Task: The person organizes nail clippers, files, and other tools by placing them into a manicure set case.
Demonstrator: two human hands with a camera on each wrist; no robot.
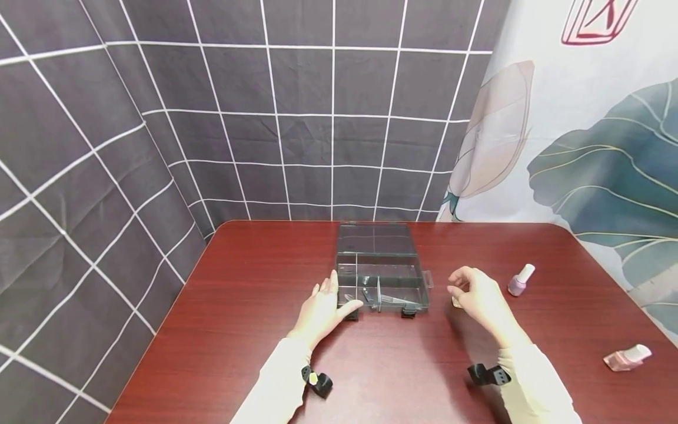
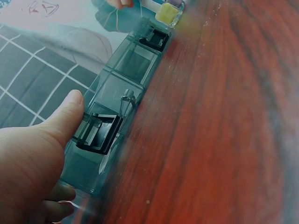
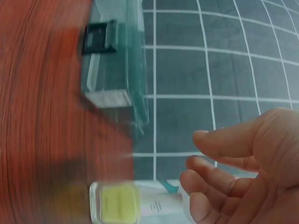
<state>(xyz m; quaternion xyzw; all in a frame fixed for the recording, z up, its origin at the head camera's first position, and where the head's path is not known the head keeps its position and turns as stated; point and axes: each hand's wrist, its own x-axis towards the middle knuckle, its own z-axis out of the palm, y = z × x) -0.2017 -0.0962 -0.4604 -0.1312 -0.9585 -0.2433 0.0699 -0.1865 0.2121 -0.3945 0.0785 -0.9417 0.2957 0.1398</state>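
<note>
A clear grey plastic compartment box (image 1: 394, 271) lies on the table, its lid (image 1: 377, 238) folded back. My left hand (image 1: 320, 309) holds its front left corner, thumb over the front rim beside a black latch (image 2: 99, 133) and fingers along the left wall. Inside are a small metal nail clipper (image 1: 366, 294) and slim clear pieces (image 1: 396, 300). To the right of the box, my right hand (image 1: 479, 297) hovers with loosely bent fingers, thumb apart from them. Its fingertips are right at the white cap of a yellow nail polish bottle (image 3: 119, 203), mostly hidden beneath the hand in the head view.
A purple nail polish bottle (image 1: 520, 281) with a white cap stands right of my right hand. Farther right and nearer is a pink one (image 1: 627, 357). The red-brown wooden table (image 1: 254, 265) meets a grey grid curtain (image 1: 302, 135) at the back.
</note>
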